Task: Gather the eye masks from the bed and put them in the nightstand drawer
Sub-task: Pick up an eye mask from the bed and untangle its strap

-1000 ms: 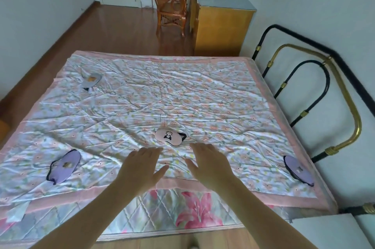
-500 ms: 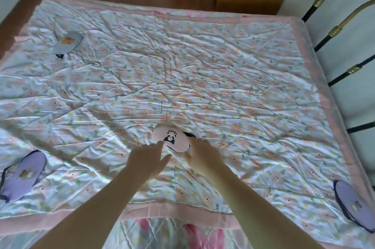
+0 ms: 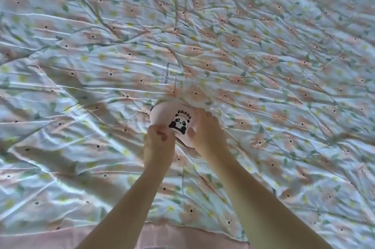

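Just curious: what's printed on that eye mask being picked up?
Pale pink eye mask with a black-and-white panda and "PANDA"; head view.

One head-worn view only, looking steeply down and forward from right above the bed, close in. The wrinkled floral bedspread [image 3: 263, 49] fills nearly the whole frame; its pink border [image 3: 182, 236] sits at the bottom edge, both forearms entering from below.

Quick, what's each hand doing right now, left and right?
Left hand: fingers pinched shut on the near edge of the pink panda eye mask.
Right hand: closed on the mask's right end.
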